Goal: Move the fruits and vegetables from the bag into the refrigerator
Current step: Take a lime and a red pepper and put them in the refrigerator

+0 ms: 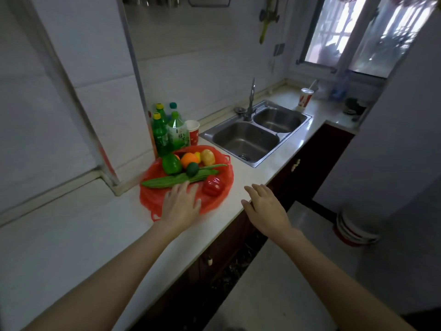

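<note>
A red plastic bag [220, 192] lies spread open on the white counter [78, 237]. In it are a green pepper [171, 164], an orange [189, 159], a potato [207, 157], a dark green round fruit [192, 169], a long green gourd [176, 179] and a red pepper [213, 185]. My left hand [180, 205] hovers over the bag's near edge with fingers straight, just short of the gourd. To the right, my right hand [265, 206] is spread over the counter's front edge and holds nothing. No refrigerator is in view.
Several green bottles [167, 130] and a red-and-white paper cup [193, 132] stand behind the bag by the wall. A steel double sink [256, 134] with a tap lies to the right, with a drink cup [305, 97] beyond. Stacked basins [355, 230] sit on the floor.
</note>
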`<state>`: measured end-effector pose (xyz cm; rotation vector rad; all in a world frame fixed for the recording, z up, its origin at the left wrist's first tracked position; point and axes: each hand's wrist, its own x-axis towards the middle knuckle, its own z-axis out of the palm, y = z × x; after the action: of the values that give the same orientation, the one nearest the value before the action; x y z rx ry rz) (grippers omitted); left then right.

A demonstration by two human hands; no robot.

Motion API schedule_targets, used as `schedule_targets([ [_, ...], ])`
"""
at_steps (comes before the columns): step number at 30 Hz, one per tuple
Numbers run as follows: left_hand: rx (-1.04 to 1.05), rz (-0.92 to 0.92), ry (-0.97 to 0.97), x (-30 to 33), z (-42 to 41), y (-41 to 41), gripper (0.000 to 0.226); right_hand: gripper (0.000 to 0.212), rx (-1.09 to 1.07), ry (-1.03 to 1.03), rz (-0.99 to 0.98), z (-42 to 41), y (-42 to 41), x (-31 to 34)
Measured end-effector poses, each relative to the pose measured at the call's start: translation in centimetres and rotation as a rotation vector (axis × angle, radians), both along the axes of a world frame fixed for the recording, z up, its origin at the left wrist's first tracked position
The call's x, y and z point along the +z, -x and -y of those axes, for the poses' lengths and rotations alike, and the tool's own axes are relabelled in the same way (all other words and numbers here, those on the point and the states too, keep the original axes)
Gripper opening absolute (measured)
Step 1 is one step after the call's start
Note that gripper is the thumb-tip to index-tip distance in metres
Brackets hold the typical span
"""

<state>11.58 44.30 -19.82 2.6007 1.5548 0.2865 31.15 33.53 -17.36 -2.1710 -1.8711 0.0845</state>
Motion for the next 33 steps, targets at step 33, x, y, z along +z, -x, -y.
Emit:
schedule_targets([
  [33,0.112,-0.038,0.152,-10.8,-18.9,-6.3,0.061,0.076,0.275,0.397,-0.126,-25.9,-2.5,-14.7],
])
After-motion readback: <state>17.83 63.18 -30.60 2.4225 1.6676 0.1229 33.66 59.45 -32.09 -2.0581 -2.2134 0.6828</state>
